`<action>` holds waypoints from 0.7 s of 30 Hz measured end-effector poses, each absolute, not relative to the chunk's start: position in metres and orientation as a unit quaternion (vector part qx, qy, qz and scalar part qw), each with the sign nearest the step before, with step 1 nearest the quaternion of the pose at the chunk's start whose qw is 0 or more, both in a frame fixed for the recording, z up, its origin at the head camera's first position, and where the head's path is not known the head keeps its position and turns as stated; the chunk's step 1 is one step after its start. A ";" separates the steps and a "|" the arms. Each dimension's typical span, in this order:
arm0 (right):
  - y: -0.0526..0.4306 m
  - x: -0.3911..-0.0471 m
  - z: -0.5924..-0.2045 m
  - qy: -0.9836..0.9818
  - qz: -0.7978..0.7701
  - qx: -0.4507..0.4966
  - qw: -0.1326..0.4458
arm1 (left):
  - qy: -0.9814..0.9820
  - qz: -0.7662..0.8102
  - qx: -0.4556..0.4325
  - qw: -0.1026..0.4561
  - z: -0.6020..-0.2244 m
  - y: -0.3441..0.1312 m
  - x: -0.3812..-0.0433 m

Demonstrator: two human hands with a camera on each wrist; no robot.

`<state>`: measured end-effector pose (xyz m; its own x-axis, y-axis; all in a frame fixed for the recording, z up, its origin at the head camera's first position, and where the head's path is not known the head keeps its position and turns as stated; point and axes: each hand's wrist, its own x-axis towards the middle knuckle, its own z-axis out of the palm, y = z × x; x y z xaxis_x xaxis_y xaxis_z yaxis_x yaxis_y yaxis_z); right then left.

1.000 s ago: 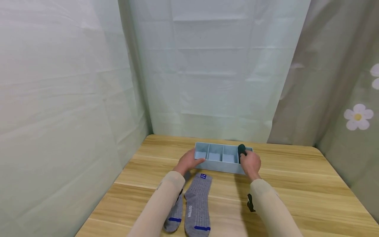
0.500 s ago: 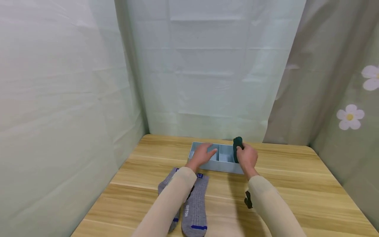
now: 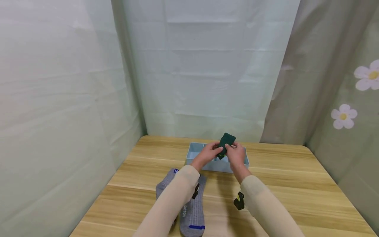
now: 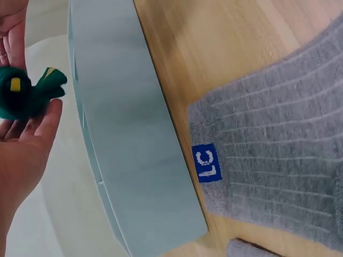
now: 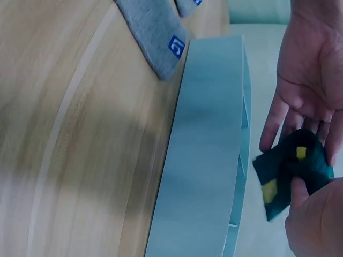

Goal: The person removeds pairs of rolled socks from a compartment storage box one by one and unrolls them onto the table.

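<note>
A rolled dark green sock [image 3: 226, 141] with yellow patches is held up over a light blue divided box [image 3: 217, 167]. My right hand [image 3: 236, 157] grips it from the right, thumb on its near face. From the other side, my left hand [image 3: 206, 154] holds its lower left edge between thumb and fingers. In the left wrist view, the rolled end of the green sock [image 4: 24, 96] shows a yellow patch, with the left fingers under it. The left palm faces the camera in the right wrist view. Both hands hide part of the box's compartments.
Two grey socks lie flat on the wooden table [image 3: 124, 194] in front of the box: one grey sock [image 3: 192, 220] with "COTTON" lettering, another grey sock [image 3: 164, 185] partly under the left sleeve. Pale curtains [image 3: 207, 82] stand behind and at the sides.
My right hand has lifted the green sock out of the box's right end and brought it left. My left hand has left the box's left end and taken hold of the sock too.
</note>
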<state>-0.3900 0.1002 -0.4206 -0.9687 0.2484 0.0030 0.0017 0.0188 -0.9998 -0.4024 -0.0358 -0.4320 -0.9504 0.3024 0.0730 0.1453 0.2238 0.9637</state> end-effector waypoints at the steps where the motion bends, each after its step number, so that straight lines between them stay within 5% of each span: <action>1: 0.100 -0.390 -0.420 -0.692 0.713 -0.086 0.076 | 0.770 0.619 0.135 0.066 -0.432 -0.037 -0.403; 15: 0.112 -0.393 -0.416 -0.768 0.639 -0.021 0.039 | 0.763 0.629 0.136 0.061 -0.429 -0.053 -0.409; 21: 0.132 -0.398 -0.408 -0.802 0.595 0.027 -0.043 | 0.780 0.601 0.152 0.085 -0.428 -0.059 -0.409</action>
<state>-0.3978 0.1316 -0.4083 -0.9947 -0.0956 -0.0369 0.0077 0.2894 -0.9572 -0.4094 -0.0592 -0.4284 -0.9392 0.3398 0.0497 0.1344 0.2303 0.9638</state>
